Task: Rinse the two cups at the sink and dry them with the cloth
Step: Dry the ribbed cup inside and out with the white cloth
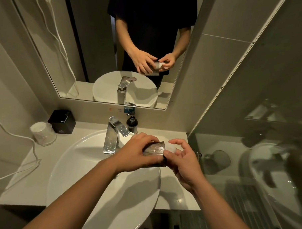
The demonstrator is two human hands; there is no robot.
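The ribbed glass cup (154,153) lies on its side above the sink's (62,161) right rim. It is probably rigid, breakable and slick when wet; the ribs should help a grasp round the wall. The left hand (136,153) grips that wall, and the right hand (183,159) pinches a white cloth (171,146) at the cup's mouth. Far left on the counter, another glass (43,133) stands upturned, with something white in or around it.

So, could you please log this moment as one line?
step: drying | left hand: grips cup | right hand: pinches cloth at cup mouth | second cup: on counter
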